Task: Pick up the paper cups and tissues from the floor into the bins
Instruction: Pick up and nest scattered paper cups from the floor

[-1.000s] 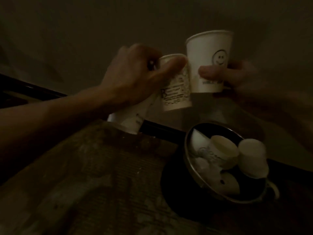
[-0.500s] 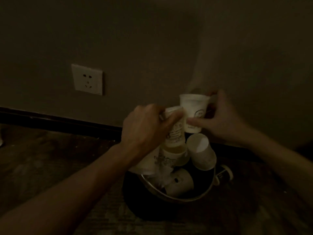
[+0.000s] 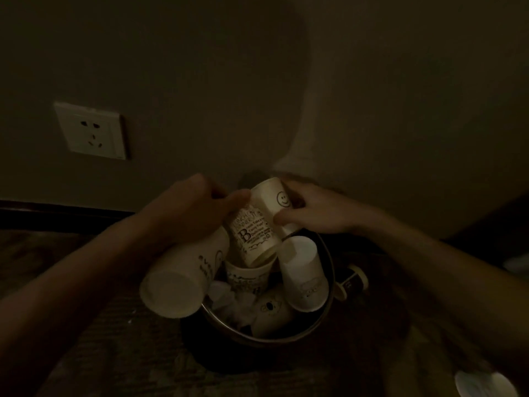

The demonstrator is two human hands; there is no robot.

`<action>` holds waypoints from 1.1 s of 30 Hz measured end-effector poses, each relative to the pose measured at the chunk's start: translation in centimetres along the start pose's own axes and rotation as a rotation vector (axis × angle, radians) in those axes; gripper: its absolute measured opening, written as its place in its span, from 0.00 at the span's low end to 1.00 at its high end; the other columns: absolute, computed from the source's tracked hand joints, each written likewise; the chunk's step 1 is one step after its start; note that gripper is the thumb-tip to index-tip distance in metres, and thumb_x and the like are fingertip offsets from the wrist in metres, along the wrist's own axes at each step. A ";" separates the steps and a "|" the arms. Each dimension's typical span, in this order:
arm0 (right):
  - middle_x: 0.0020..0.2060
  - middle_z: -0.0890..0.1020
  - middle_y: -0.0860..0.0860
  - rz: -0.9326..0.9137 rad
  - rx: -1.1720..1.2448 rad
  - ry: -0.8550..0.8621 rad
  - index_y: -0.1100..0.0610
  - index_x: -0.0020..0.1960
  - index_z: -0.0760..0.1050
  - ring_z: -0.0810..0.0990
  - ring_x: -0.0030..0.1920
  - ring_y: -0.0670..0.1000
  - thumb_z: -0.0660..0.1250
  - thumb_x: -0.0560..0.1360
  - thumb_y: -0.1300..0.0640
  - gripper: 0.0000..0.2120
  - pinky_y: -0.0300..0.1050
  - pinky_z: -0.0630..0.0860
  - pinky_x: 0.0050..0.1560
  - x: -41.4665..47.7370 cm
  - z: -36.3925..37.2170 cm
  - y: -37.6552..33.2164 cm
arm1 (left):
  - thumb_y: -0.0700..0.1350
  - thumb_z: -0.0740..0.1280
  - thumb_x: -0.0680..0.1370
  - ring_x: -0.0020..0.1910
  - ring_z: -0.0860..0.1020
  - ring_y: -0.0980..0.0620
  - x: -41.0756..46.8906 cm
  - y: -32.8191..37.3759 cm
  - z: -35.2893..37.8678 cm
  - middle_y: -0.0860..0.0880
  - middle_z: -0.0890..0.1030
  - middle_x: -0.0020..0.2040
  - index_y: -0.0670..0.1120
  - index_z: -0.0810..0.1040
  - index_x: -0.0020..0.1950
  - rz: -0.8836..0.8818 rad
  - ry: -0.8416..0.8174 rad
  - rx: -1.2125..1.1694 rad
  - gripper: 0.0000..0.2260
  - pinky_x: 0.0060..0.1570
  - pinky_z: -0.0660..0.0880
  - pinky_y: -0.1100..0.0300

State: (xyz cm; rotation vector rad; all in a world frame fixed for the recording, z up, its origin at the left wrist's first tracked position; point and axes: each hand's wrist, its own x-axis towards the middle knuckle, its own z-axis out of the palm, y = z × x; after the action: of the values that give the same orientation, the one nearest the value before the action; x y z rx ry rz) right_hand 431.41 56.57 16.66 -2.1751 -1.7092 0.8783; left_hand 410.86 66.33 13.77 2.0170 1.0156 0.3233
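A dark round bin [image 3: 286, 336] with a metal rim stands on the floor by the wall, full of white paper cups and crumpled tissue [image 3: 229, 305]. My left hand [image 3: 189, 213] grips a printed cup [image 3: 253, 239] that is tilted, its base down inside another cup in the bin; a plain cup [image 3: 183, 279] hangs out under that hand. Gripped by my right hand [image 3: 309, 210], a smiley-face cup [image 3: 276, 199] leans against the printed one just above the bin.
A white wall socket [image 3: 91, 130] sits on the wall at left above a dark skirting board. A small dark cup [image 3: 353, 282] lies on the floor right of the bin. White litter [image 3: 483, 383] lies at the bottom right corner.
Both hands have come down toward the bin. The printed cup now pokes into a cup in the bin, and the smiley cup has tilted left against it.
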 end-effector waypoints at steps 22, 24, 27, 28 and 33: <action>0.50 0.74 0.37 -0.284 -0.087 0.409 0.44 0.58 0.73 0.70 0.53 0.37 0.61 0.64 0.24 0.32 0.37 0.70 0.50 -5.4 4.4 -4.6 | 0.61 0.59 0.81 0.34 0.77 0.68 -3.9 0.9 2.1 0.55 0.78 0.38 0.50 0.77 0.42 0.015 0.588 -0.383 0.18 0.31 0.68 0.65; 0.55 0.72 0.38 -0.334 -0.215 0.348 0.44 0.62 0.71 0.67 0.57 0.39 0.66 0.60 0.24 0.38 0.36 0.66 0.56 -6.7 5.8 -4.8 | 0.58 0.57 0.83 0.30 0.75 0.65 -5.5 0.9 4.0 0.54 0.77 0.33 0.45 0.75 0.39 0.012 0.701 -0.522 0.20 0.27 0.69 0.68; 0.61 0.70 0.39 -0.354 -0.298 0.282 0.45 0.68 0.66 0.64 0.61 0.40 0.73 0.60 0.28 0.43 0.34 0.59 0.61 -7.4 7.3 -4.2 | 0.50 0.56 0.85 0.28 0.71 0.63 -7.3 1.0 6.3 0.56 0.73 0.30 0.46 0.70 0.37 0.073 0.738 -0.672 0.18 0.26 0.66 0.72; 0.62 0.70 0.40 -0.358 -0.286 0.287 0.46 0.69 0.66 0.65 0.62 0.41 0.74 0.62 0.31 0.42 0.34 0.59 0.62 -7.5 7.5 -4.0 | 0.50 0.56 0.84 0.29 0.72 0.63 -7.7 1.0 6.9 0.57 0.74 0.31 0.47 0.69 0.37 0.090 0.726 -0.687 0.17 0.27 0.67 0.73; 0.59 0.74 0.42 -0.339 -0.309 0.265 0.47 0.65 0.69 0.67 0.60 0.43 0.72 0.67 0.41 0.29 0.41 0.65 0.57 -8.0 7.7 -3.0 | 0.65 0.58 0.73 0.37 0.81 0.62 -10.1 -0.2 9.4 0.64 0.81 0.45 0.62 0.70 0.48 0.109 0.336 -0.593 0.10 0.32 0.78 0.63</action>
State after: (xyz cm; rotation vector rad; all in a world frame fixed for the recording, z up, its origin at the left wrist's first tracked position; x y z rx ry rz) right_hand 423.46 48.59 14.61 -1.9714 -2.0912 0.2417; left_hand 409.44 53.46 9.10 1.5024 0.8732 0.9305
